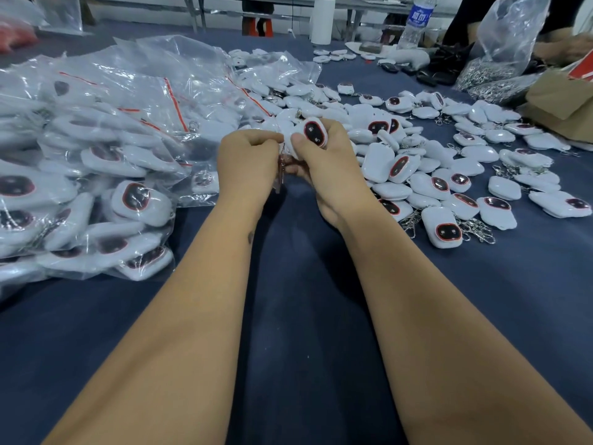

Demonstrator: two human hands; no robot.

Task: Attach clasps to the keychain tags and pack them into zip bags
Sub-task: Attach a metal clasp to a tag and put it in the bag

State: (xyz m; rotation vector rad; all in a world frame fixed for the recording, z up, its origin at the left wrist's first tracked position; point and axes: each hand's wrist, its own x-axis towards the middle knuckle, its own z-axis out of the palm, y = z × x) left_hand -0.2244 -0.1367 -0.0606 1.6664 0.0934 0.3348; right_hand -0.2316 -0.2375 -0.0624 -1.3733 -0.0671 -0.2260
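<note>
My right hand (324, 168) grips a white keychain tag (309, 134) with a dark, red-rimmed face, held up over the blue table. My left hand (247, 162) is curled tight beside it and pinches something small at the tag's left edge, where a thin clear strip with a red line (279, 178) hangs down between my hands; what it pinches is hidden by my fingers. A heap of loose white tags (417, 162), several with metal clasps, lies right of my hands. Filled clear zip bags (96, 149) are piled on the left.
The blue cloth table (298, 284) stretches toward me. A bag of metal clasps (491, 75), a water bottle (417, 20), a white roll (322, 20) and a cardboard box (564, 101) stand at the far right. Another person's arm (564, 46) reaches in there.
</note>
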